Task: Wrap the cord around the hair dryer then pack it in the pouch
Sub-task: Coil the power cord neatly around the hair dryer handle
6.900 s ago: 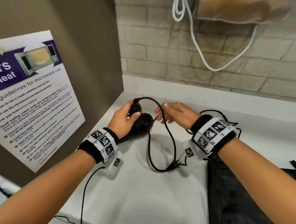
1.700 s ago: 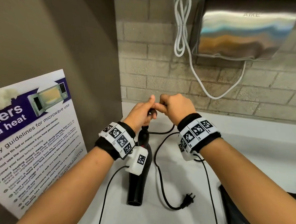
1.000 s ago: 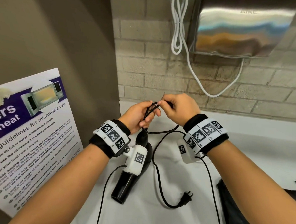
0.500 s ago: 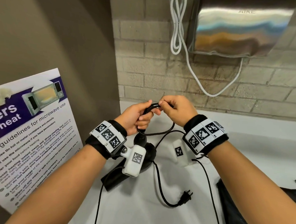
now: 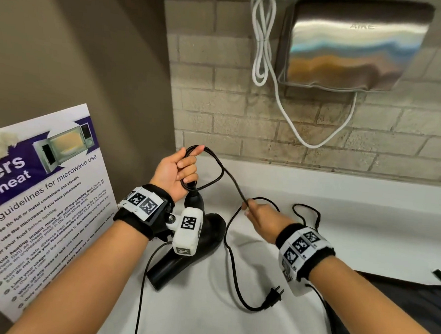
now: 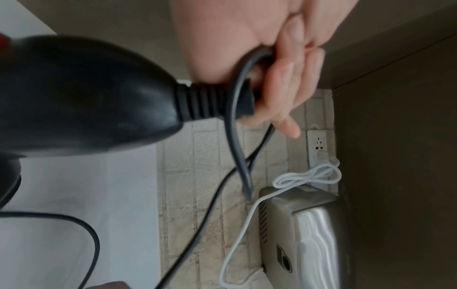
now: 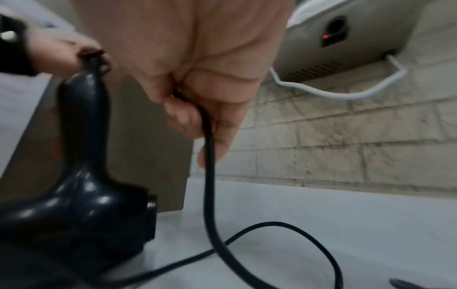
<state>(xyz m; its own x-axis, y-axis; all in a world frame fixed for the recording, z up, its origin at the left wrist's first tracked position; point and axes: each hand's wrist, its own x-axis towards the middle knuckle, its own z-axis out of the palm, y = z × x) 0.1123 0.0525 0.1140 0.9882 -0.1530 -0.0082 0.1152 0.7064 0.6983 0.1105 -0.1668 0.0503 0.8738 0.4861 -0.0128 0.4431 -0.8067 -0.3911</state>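
The black hair dryer (image 5: 181, 256) (image 6: 81, 97) (image 7: 81, 211) stands on the white counter (image 5: 206, 314), nozzle down-left and handle pointing up. My left hand (image 5: 180, 172) (image 6: 267, 64) grips the handle's end and a loop of the black cord (image 5: 214, 166) (image 6: 237, 136). From the loop the cord slants down to my right hand (image 5: 260, 217) (image 7: 197, 97), which pinches it above the counter. Past that hand the cord (image 7: 212, 195) drops and curls to its plug (image 5: 272, 296), which lies on the counter. The black pouch (image 5: 385, 316) lies at the lower right, partly under my right arm.
A steel hand dryer (image 5: 348, 46) with a white cable (image 5: 264, 41) hangs on the brick wall. A microwave poster (image 5: 41, 195) leans on the brown panel at left. Thin black wires (image 5: 306, 209) from the wrist cameras trail over the counter.
My right hand has drawn away from the left, down and to the right, running along the cord. The left hand has risen with a larger loop. The dryer nozzle has swung slightly.
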